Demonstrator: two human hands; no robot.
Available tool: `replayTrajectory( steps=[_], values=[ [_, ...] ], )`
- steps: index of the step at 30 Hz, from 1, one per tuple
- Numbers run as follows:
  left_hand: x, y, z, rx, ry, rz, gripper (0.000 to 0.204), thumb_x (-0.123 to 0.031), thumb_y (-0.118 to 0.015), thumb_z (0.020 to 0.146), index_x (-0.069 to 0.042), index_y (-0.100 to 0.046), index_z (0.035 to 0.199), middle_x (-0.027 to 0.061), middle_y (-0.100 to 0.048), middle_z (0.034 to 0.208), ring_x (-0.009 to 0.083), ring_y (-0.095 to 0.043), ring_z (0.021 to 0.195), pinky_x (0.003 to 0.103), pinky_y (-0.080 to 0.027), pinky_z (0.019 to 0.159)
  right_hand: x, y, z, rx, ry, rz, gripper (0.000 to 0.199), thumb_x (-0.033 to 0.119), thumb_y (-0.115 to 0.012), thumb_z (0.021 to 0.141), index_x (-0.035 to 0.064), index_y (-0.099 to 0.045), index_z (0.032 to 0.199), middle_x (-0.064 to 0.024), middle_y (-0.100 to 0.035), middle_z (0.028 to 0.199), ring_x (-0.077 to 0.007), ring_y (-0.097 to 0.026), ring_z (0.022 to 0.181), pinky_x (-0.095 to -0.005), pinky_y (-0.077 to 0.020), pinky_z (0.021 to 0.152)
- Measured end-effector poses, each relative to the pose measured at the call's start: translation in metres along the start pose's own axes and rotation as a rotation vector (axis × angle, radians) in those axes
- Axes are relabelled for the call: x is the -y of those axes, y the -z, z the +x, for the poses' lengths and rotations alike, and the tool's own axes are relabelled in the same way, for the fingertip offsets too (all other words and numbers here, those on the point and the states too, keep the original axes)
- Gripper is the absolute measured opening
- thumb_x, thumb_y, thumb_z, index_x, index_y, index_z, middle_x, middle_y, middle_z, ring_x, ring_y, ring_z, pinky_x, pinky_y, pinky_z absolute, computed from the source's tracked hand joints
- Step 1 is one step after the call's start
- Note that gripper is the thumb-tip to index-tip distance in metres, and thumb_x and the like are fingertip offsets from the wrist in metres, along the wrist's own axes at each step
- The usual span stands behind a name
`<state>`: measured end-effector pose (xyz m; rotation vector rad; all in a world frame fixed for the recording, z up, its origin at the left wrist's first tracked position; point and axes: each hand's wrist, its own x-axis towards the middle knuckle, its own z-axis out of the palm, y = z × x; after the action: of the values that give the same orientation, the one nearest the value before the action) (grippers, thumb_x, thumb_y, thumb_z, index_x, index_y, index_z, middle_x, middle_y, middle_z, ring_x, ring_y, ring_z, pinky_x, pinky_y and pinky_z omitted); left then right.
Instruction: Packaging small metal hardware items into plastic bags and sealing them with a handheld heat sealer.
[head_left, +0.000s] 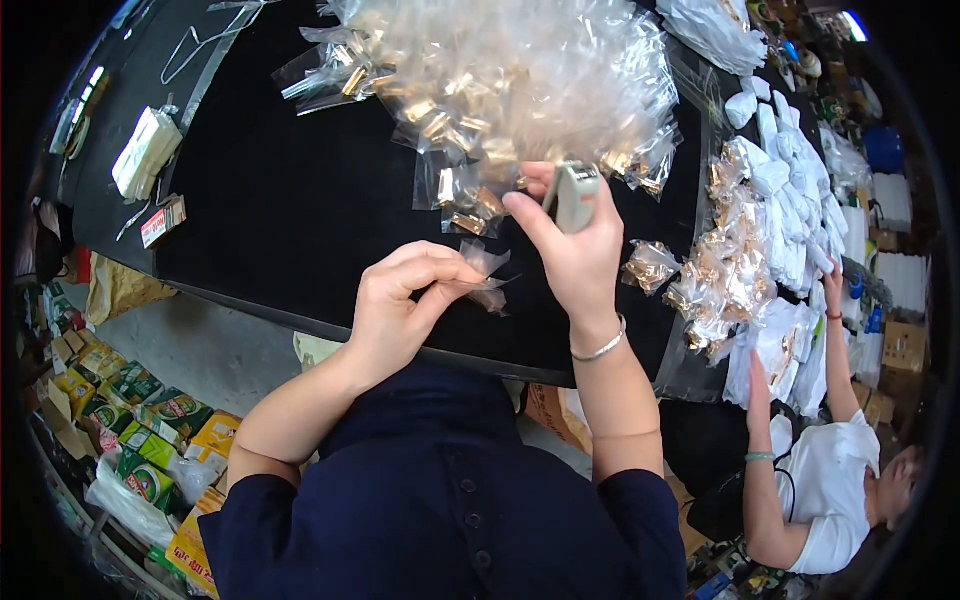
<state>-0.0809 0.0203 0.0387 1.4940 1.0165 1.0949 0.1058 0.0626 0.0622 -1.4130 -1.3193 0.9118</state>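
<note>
My left hand [402, 295] pinches a small clear plastic bag [486, 262] between thumb and fingertips, just above the black table. What lies inside that bag is hard to make out. In my right hand [582, 255] is a pale grey-green stapler [575, 198], held upright and apart from the bag. Beyond both hands spreads a large heap of clear plastic bags [500, 75] with gold-coloured pieces in them. A few filled bags [470, 205] lie at the heap's near edge, close to my right fingers.
Bunched bags of gold pieces [728, 265] and white bags [785, 190] line the table's right side, where a co-worker [825, 480] reaches in. At left on the black table [270, 220] are a white stack [147, 153] and a small red-and-white box [163, 221]. Cartons [140, 400] crowd the floor.
</note>
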Motion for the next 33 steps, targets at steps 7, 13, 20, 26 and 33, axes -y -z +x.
replayTrajectory(
  steps=[7,13,20,26,33],
  values=[
    [0.009,-0.002,0.002,-0.046,0.021,-0.08,0.016,0.006,-0.073,0.081,-0.004,-0.075,0.093,0.0094,-0.071,0.106,0.0181,-0.066,0.093,0.029,-0.053,0.081,-0.017,-0.002,-0.009,-0.093,-0.139,0.187,0.024,-0.001,-0.075,0.084,0.0006,-0.062,0.104,-0.0045,-0.065,0.096,-0.0126,-0.063,0.083,-0.0272,-0.0525,0.078],
    [0.011,0.005,0.009,0.079,-0.056,0.028,0.017,0.004,-0.075,0.08,-0.006,-0.075,0.094,0.0082,-0.07,0.109,0.0162,-0.064,0.094,0.029,-0.051,0.083,-0.021,0.0,-0.011,-0.256,-0.272,0.403,0.023,-0.004,-0.07,0.087,-0.0016,-0.058,0.106,-0.0097,-0.066,0.103,-0.0165,-0.065,0.084,-0.0296,-0.0556,0.079],
    [0.009,0.002,0.005,0.042,-0.022,0.042,0.014,0.003,-0.074,0.082,-0.007,-0.076,0.091,0.007,-0.068,0.099,0.0158,-0.064,0.09,0.027,-0.051,0.081,-0.022,0.004,-0.004,-0.168,-0.292,0.355,0.021,-0.003,-0.071,0.087,-0.0013,-0.057,0.103,-0.0099,-0.067,0.101,-0.0162,-0.065,0.084,-0.0289,-0.0549,0.078],
    [0.02,0.0,0.002,-0.005,0.093,-0.084,0.027,0.007,-0.07,0.087,-0.001,-0.069,0.112,0.0058,-0.063,0.096,0.0131,-0.064,0.091,0.025,-0.052,0.085,-0.022,0.009,-0.007,-0.192,-0.129,0.11,0.021,-0.001,-0.072,0.088,0.0005,-0.057,0.104,-0.0064,-0.067,0.093,-0.0141,-0.064,0.083,-0.028,-0.0527,0.077],
    [0.014,-0.007,0.008,-0.106,0.264,-0.37,0.06,0.003,-0.072,0.087,0.002,-0.042,0.139,0.0066,-0.065,0.095,0.0124,-0.066,0.091,0.026,-0.053,0.085,0.0,0.025,-0.023,-0.194,0.158,-0.021,0.017,-0.001,-0.069,0.09,0.0025,-0.056,0.1,-0.0066,-0.066,0.092,-0.0138,-0.064,0.082,-0.0277,-0.0514,0.076]
  ],
)
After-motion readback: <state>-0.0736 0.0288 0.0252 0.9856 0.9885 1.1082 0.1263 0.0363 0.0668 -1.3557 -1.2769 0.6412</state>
